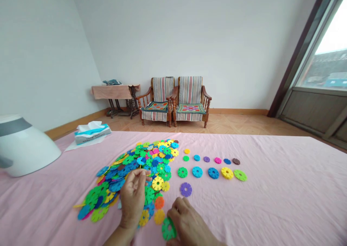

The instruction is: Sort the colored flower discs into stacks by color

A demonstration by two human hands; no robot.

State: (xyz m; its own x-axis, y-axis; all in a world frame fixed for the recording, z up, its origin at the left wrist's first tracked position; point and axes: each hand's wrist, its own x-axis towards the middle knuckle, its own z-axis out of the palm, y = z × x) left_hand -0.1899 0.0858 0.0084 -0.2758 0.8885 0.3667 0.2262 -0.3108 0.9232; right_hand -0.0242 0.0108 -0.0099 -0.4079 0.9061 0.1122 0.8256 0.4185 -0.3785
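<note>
A heap of notched plastic snowflake discs (155, 163) in many colours spreads over the pink cloth. My left hand (134, 193) is over the heap, its thumb and fingers pinched together; a thin yellow edge shows by the fingertips, but what they hold I cannot make out. At the near edge of the heap, my right hand (189, 222) grips a large green snowflake disc (168, 229) with the thumb and fingers at its right side. Just beyond that hand a purple disc (185, 189) lies flat. An orange disc (159, 202) rests beside the heap.
Right of the heap, small discs (206, 159) lie in a row, with larger discs (213, 173) in a row nearer me. A tissue box (92, 132) and a white rounded appliance (29, 148) stand at the left. Two wooden armchairs (189, 94) are beyond the table.
</note>
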